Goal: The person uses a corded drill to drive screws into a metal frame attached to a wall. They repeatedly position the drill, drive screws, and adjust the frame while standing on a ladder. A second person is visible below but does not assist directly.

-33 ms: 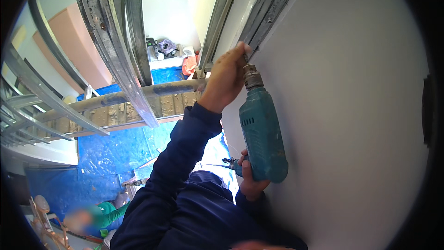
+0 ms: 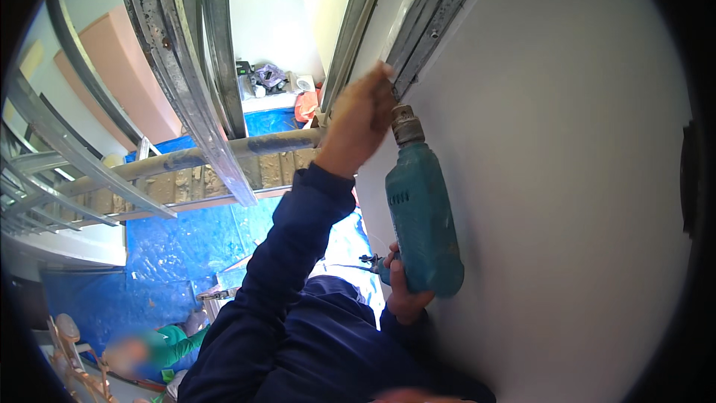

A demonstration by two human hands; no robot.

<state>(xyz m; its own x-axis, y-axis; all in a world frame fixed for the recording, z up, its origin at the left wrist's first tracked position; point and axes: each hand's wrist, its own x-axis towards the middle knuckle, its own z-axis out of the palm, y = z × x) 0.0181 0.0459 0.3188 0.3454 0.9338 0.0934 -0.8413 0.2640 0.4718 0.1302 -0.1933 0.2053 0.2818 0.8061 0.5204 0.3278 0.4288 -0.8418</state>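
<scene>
My right hand [image 2: 406, 295] is wrapped round the handle of a teal power drill [image 2: 422, 216], which points up and away from me along the white panel. The drill's metal chuck [image 2: 407, 125] carries a short bit whose tip is near the grey metal channel [image 2: 429, 30]. Just left of the chuck is my left hand [image 2: 358, 121], raised and smeared by motion. Its fingertips are close to the bit and the channel; whether they hold anything does not show.
A smooth white panel [image 2: 567, 179] fills the right side. Metal studs [image 2: 168, 45] and a dusty pipe [image 2: 261, 142] cross the left. Far below, blue sheeting [image 2: 186, 246] covers the floor, and a person in green [image 2: 175, 343] is at the lower left.
My left hand has drawn slightly left, off the bit, and is more blurred. The drill has shifted very slightly; my right hand keeps its grip.
</scene>
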